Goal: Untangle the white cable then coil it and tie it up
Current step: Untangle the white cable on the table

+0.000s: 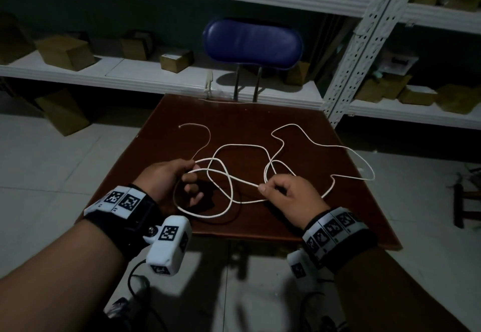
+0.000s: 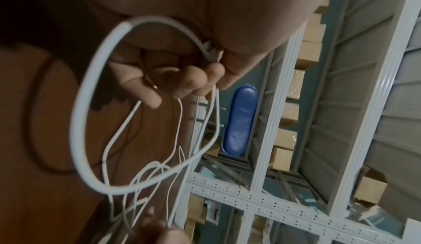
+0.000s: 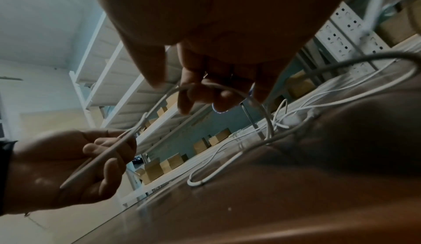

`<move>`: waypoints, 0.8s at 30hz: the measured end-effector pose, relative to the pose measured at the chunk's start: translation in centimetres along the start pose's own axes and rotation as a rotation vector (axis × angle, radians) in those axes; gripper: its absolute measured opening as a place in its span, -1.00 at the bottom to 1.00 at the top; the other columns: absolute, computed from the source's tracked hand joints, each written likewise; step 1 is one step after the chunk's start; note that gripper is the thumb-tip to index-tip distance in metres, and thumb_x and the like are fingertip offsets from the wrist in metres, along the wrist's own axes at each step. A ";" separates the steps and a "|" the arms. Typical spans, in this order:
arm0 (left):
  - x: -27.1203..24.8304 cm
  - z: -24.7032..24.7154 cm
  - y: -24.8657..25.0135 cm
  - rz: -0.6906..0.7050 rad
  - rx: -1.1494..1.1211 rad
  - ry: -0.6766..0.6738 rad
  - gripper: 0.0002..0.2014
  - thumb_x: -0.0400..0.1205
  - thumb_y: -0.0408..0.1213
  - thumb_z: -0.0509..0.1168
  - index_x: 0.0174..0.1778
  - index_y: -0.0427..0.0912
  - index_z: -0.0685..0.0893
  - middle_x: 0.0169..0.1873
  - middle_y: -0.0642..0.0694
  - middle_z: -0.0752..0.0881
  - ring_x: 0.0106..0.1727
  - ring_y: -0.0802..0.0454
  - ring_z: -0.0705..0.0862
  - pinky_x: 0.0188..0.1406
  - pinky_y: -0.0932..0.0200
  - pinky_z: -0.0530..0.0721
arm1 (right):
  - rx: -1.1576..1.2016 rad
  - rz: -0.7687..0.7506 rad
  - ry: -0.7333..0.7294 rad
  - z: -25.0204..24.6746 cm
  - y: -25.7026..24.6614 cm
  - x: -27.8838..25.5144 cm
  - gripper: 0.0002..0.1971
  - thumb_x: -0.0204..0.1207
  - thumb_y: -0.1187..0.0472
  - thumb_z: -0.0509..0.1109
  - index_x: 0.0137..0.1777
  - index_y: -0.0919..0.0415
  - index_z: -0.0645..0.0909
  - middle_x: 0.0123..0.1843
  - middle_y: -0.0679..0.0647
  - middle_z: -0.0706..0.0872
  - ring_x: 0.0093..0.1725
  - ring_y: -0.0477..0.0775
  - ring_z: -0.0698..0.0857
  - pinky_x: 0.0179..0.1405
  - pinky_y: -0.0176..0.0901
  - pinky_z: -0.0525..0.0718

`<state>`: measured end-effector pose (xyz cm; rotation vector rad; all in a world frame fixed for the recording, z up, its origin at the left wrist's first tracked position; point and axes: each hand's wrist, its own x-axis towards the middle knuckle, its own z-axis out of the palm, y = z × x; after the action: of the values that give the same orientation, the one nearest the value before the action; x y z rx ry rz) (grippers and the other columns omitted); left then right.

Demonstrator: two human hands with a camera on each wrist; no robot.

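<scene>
Left fingers: the left hand (image 1: 166,175) pinches the white cable (image 1: 242,146) at thumb and fingertips, a hanging loop gathered below, likely the coil's first turn
Right fingers: the right hand (image 1: 289,193) nips the strand between thumb and forefinger, drawing it taut towards the left to feed the next turn, it seems
Cable: thin, round, smooth and limp; it sprawls in crossing loops over the table (image 1: 364,217), one free end lying far left
Table: dark reddish-brown, glossy, flat
Beyond: a blue padded chair back (image 1: 252,42), white perforated metal shelving (image 1: 348,53), brown cardboard boxes
</scene>
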<state>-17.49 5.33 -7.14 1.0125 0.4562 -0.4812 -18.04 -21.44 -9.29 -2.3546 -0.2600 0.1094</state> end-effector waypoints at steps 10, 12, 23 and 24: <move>0.0 -0.1 -1.0 -0.001 0.146 0.029 -0.80 0.72 -0.21 0.19 -0.06 -0.24 0.65 -0.46 -0.10 0.55 -0.53 -0.01 0.45 -0.40 0.08 0.65 | 0.116 -0.057 0.045 1.0 -1.3 0.0 -0.87 0.65 0.05 0.41 0.00 0.00 0.79 -0.03 -0.19 0.78 0.02 -0.27 0.70 0.05 -0.34 0.62; 0.3 -0.3 -1.0 -0.025 0.152 0.030 -0.81 0.72 -0.22 0.20 0.02 -0.24 0.67 -0.42 -0.10 0.60 -0.54 -0.02 0.53 -0.40 0.06 0.69 | 0.145 -0.044 0.052 1.0 -1.5 0.1 -0.87 0.66 0.04 0.41 0.02 -0.04 0.80 -0.03 -0.18 0.80 0.03 -0.24 0.72 0.09 -0.26 0.66; 1.0 -0.7 -1.4 -0.069 0.117 -0.046 -0.81 0.69 -0.17 0.21 -0.15 -0.16 0.63 -0.50 0.03 0.32 -0.60 0.12 0.21 -0.64 0.34 0.14 | 0.073 -0.024 0.030 1.4 -0.9 0.2 -0.83 0.70 0.02 0.34 0.09 -0.03 0.77 0.00 -0.20 0.79 0.04 -0.21 0.72 0.11 -0.17 0.67; 0.8 -0.5 -1.3 -0.064 0.079 -0.043 -0.81 0.69 -0.16 0.20 -0.14 -0.17 0.63 -0.50 0.03 0.30 -0.61 0.12 0.19 -0.65 0.35 0.12 | 0.069 -0.002 0.029 1.3 -0.8 0.3 -0.84 0.69 0.01 0.34 0.07 -0.05 0.76 0.00 -0.22 0.78 0.05 -0.22 0.71 0.10 -0.18 0.66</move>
<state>-17.62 5.04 -8.69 1.0639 0.4349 -0.5810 -18.10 -19.98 -9.66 -2.2851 -0.2409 0.0814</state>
